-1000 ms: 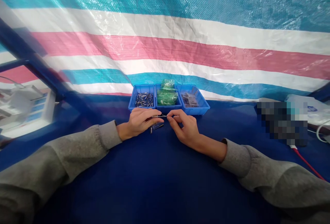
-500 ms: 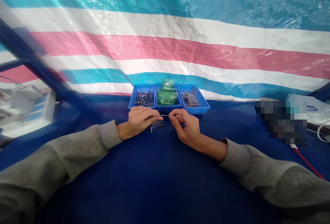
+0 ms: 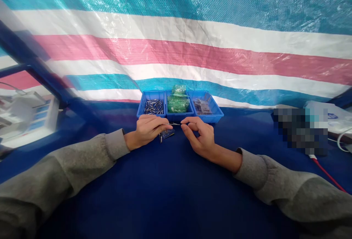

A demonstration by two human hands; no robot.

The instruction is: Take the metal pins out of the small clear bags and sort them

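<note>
My left hand [image 3: 148,127] has thumb and fingers closed in a pinch on a thin, light-coloured strip [image 3: 175,124] seen edge-on; its kind is too small to make out. The strip points to the right, its far end at the fingertips of my right hand [image 3: 200,134]. That hand's index finger and thumb are curled towards each other, and whether they grip the strip's tip is unclear. Beneath my left fingertips, partly covered, a small dark blue packet [image 3: 168,133] lies on the table beside a short metal pin [image 3: 161,138].
Three blue bins stand behind my hands: the left bin [image 3: 140,109] with metal pins, the middle bin [image 3: 180,116] with green plastic packaging, the right bin [image 3: 217,112] with clear packets. A white device [image 3: 46,121] is far left. A blurred dark object [image 3: 302,131] with a red cable [image 3: 328,175] lies right.
Both hands stay almost in place. The thin strip between them has tilted slightly, its right end sitting a little lower.
</note>
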